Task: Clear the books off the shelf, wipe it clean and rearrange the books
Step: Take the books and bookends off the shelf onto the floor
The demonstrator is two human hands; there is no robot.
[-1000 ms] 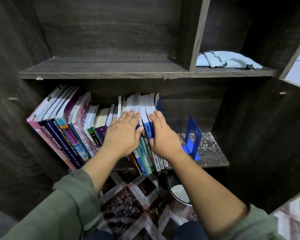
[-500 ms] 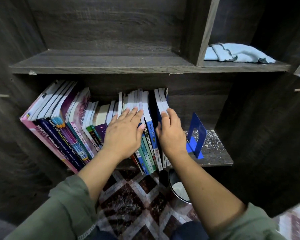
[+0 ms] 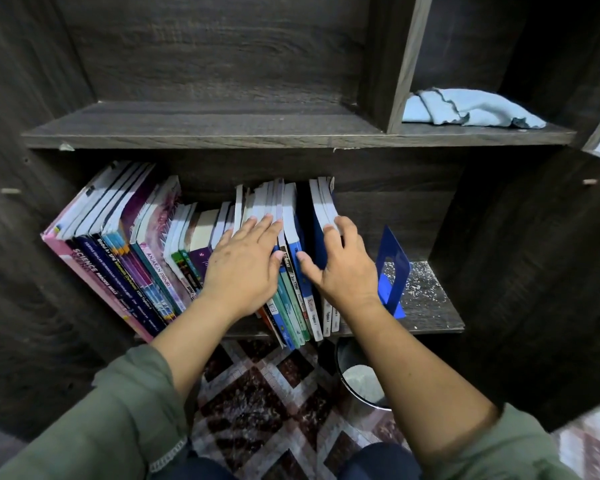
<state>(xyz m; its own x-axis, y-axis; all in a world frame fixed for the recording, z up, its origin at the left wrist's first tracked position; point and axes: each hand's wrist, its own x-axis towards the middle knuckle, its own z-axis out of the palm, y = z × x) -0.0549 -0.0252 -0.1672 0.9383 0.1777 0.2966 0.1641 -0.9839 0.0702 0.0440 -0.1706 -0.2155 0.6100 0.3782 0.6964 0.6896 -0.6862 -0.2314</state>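
A row of thin, glossy-covered paperback books (image 3: 146,244) stands on the lower shelf (image 3: 426,306) of a dark cabinet with a matt wood-grain finish. The books at the left lean hard to the left, their spines fanned out. Those in the middle stand closer to upright, with pale page edges on top.

The left hand (image 3: 243,265) lies flat on the middle of the row, fingers straight and together, pressing on the tops and spines. A dark gap beside it splits off the end books (image 3: 326,209), a slim blue-covered bundle. The right hand (image 3: 343,268) grips this bundle: its fingers curl over the top edges and the thumb reaches left across the gap to the neighbouring spine. The fingertips are hidden behind the pages, so how deep the hold goes is unclear; it looks like a hooked grip rather than a full wrap.

Just right of that hand a blue sheet-metal bookend (image 3: 392,268) stands on the shelf, whose bare board there is speckled with pale grit. On the upper shelf (image 3: 222,129), in the right compartment, lies a crumpled light-blue cloth (image 3: 471,109) with a wavy hem.

Below, a round metal bin (image 3: 361,382) is half hidden by the right forearm, on a floor (image 3: 257,403) patterned in dark diamonds. Olive sleeves (image 3: 118,420) are cut off by the bottom edge.
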